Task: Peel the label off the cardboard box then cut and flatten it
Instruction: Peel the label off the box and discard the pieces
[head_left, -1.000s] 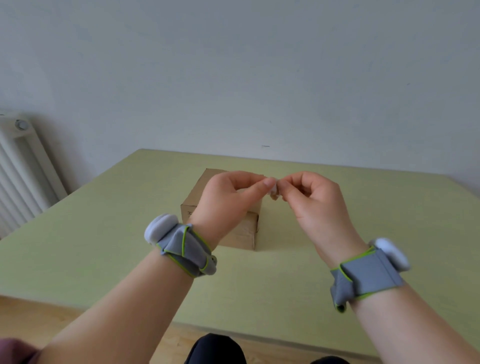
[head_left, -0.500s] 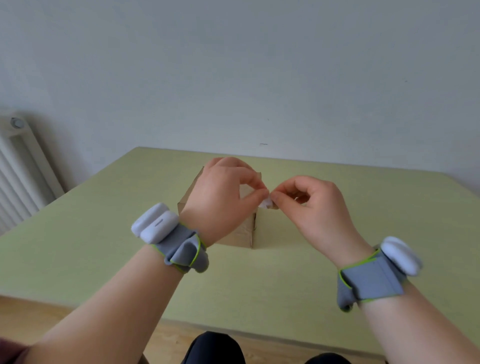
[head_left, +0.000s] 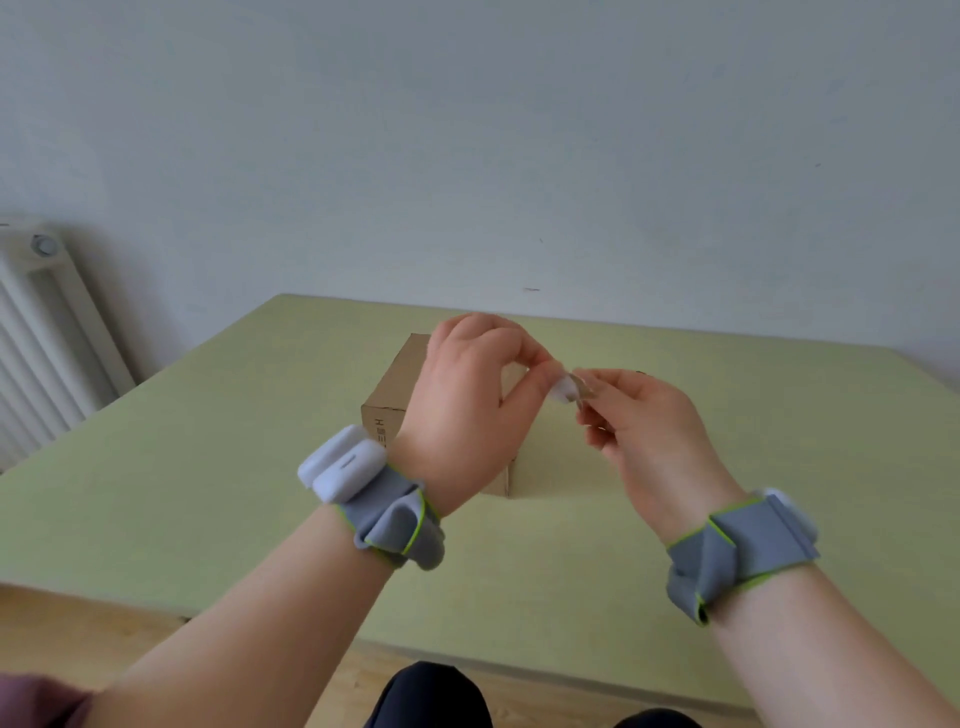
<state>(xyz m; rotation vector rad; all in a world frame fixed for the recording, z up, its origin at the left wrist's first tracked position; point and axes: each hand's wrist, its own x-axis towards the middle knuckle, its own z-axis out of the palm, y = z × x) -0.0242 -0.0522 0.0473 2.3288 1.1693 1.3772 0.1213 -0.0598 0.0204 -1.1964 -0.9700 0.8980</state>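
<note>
A small brown cardboard box (head_left: 387, 402) stands on the green table (head_left: 208, 467), mostly hidden behind my left hand (head_left: 475, 395). Above the table, just right of the box, both hands meet on a small crumpled white scrap of label (head_left: 566, 389). My left hand pinches it between thumb and forefinger. My right hand (head_left: 639, 415) pinches its other side with fingers curled. The scrap is off the box, held in the air. Both wrists wear grey bands with white sensor units.
A white radiator (head_left: 47, 338) stands at the left against the pale wall. The table's near edge (head_left: 467, 654) runs just above my dark-clothed knees. Wooden floor shows at the lower left.
My left hand rolled over so its back faces me and covers more of the box. The pinched label scrap shifted slightly right, and the right hand opened a little around it.
</note>
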